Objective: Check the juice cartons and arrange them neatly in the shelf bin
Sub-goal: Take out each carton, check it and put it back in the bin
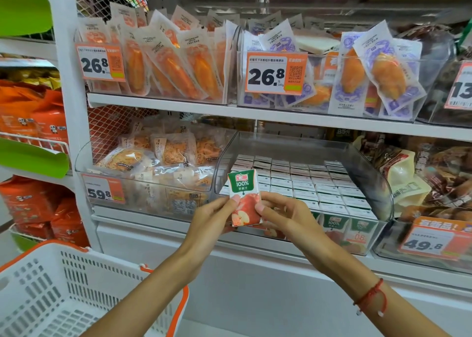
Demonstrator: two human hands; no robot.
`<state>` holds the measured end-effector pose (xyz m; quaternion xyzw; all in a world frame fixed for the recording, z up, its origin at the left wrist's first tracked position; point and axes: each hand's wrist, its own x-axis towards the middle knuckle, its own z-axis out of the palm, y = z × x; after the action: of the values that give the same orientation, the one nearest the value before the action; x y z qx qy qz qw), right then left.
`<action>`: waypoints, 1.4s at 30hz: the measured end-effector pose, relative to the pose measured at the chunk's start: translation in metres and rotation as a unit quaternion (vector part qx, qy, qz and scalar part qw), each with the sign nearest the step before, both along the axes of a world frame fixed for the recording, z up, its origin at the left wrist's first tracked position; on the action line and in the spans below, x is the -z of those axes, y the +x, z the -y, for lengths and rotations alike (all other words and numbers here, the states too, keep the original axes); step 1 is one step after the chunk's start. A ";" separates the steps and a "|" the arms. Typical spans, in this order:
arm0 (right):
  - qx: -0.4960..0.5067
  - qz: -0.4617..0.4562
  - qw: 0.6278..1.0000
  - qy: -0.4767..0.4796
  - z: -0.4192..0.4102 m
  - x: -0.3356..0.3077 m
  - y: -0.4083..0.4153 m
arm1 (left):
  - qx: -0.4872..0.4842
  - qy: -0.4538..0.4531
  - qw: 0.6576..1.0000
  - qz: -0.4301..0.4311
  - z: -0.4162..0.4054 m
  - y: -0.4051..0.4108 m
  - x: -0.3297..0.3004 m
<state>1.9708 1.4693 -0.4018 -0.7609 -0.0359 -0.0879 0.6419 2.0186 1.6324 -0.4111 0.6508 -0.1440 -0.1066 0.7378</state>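
A small apple juice carton (pixel 243 187), green and white on top with red apples below, is held upright in front of the shelf. My left hand (pixel 213 217) pinches its lower left edge and my right hand (pixel 282 215) pinches its lower right edge. Just behind it stands the clear plastic shelf bin (pixel 367 173), filled with several tidy rows of the same juice cartons (pixel 306 180), their white tops facing up. Green carton fronts show through the bin's front wall at the lower right.
A white and orange shopping basket (pixel 58 293) sits at the lower left under my left forearm. Clear bins of packaged snacks (pixel 153 163) flank the juice bin, and more bins fill the shelf above. Orange price tags (pixel 275 72) hang on the bin fronts.
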 end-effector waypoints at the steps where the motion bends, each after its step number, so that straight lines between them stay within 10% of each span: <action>1: 0.015 0.011 1.000 0.003 -0.001 0.000 0.000 | -0.003 -0.002 1.000 0.006 0.000 0.000 -0.001; 9: 0.113 0.132 0.972 -0.160 -0.013 0.001 -0.002 | -0.031 -0.021 0.999 0.024 0.000 -0.003 -0.005; 23: 0.017 -0.056 0.997 0.057 -0.001 -0.012 -0.002 | 0.046 0.005 0.999 0.006 -0.005 0.001 -0.012; 33: 0.024 -0.054 0.998 0.008 -0.003 -0.011 -0.005 | 0.019 0.014 1.000 0.004 0.000 -0.001 -0.007; 39: 0.128 0.042 0.966 -0.222 -0.013 -0.007 -0.008 | -0.009 0.000 1.000 -0.019 0.000 -0.002 -0.003; 42: 0.074 -0.014 0.988 -0.135 -0.007 -0.011 -0.006 | 0.014 0.004 1.000 -0.012 -0.005 0.001 -0.003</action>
<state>1.9649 1.4759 -0.3909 -0.8421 0.0182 -0.1185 0.5258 2.0193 1.6375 -0.4086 0.6500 -0.1438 -0.1255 0.7356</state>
